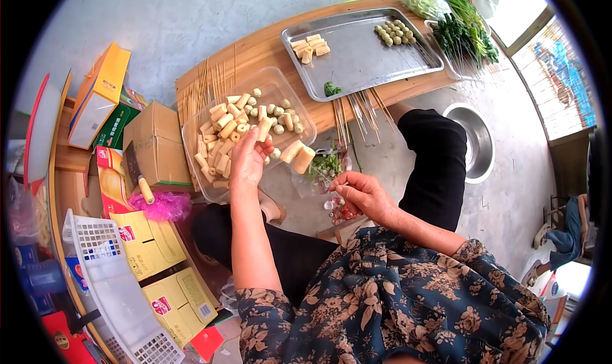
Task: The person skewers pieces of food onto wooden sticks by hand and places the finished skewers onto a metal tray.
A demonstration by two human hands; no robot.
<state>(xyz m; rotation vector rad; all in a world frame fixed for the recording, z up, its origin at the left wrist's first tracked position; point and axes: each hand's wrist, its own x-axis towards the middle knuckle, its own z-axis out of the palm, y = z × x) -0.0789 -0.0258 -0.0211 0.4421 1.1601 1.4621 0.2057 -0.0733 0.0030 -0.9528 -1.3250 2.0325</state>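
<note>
My left hand (248, 163), over the clear plastic tub (302, 96), has its fingertips closed on a short tan roll piece (264, 129). Beneath it the tub holds many cut rolls (223, 125) and greenish balls (278, 111). My right hand (364, 195) pinches a thin skewer (324, 175); two tan pieces (302, 160) are at its far end, between my hands. A metal tray (344, 48) bears several roll pieces (310, 47), a cluster of balls (395, 32) and a bit of greens (331, 88).
Bare skewers (363, 114) stick out past the tray's near edge; others lie by the tub. Leafy greens (456, 40) are at the back right, a steel basin (472, 141) on the floor. Cardboard boxes (156, 146) and a white basket (115, 287) stand left. Another person's leg (564, 243) is far right.
</note>
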